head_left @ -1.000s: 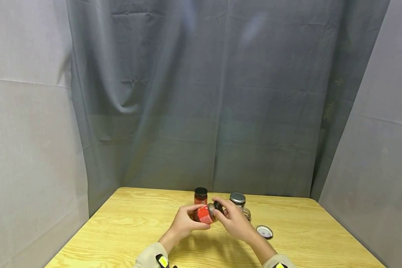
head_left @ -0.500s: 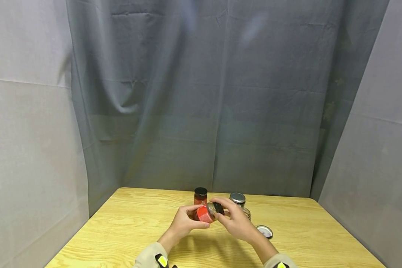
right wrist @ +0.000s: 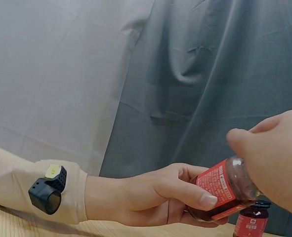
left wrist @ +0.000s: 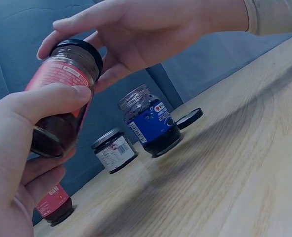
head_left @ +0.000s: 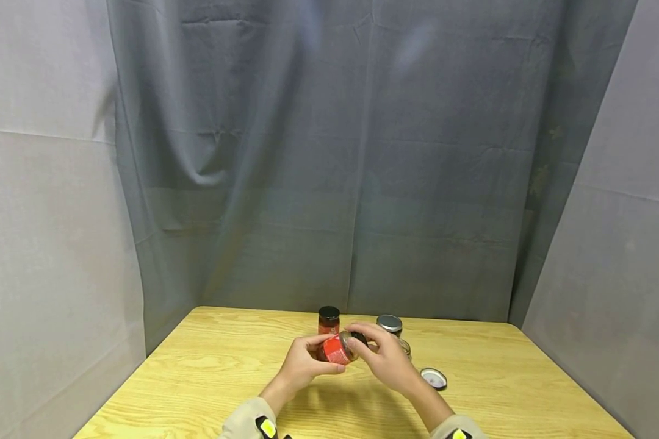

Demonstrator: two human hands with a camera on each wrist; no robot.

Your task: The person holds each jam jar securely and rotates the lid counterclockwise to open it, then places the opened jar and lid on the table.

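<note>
A glass jar with a red label point(head_left: 335, 350) point(left wrist: 62, 103) point(right wrist: 225, 190) is held tilted above the wooden table point(head_left: 208, 372). My left hand point(head_left: 303, 363) point(left wrist: 22, 148) point(right wrist: 170, 192) grips its body, thumb across the label. My right hand point(head_left: 383, 360) point(left wrist: 136, 29) point(right wrist: 274, 153) curls round its black lid point(head_left: 356, 339) point(left wrist: 79, 49) at the jar's right end. Both hands hover over the table's middle.
On the table behind stand a small red-labelled jar with a black lid point(head_left: 329, 319) point(left wrist: 54, 205) point(right wrist: 252, 222), a silver-lidded jar point(head_left: 389, 325) point(left wrist: 113, 150) and an open blue-labelled jar point(left wrist: 150, 123). A loose lid point(head_left: 433, 378) point(left wrist: 189, 117) lies to the right. Grey cloth hangs all round.
My right hand has turned a little on the black lid, its fingers shifting over the top. The jar and my left hand stay almost in place.
</note>
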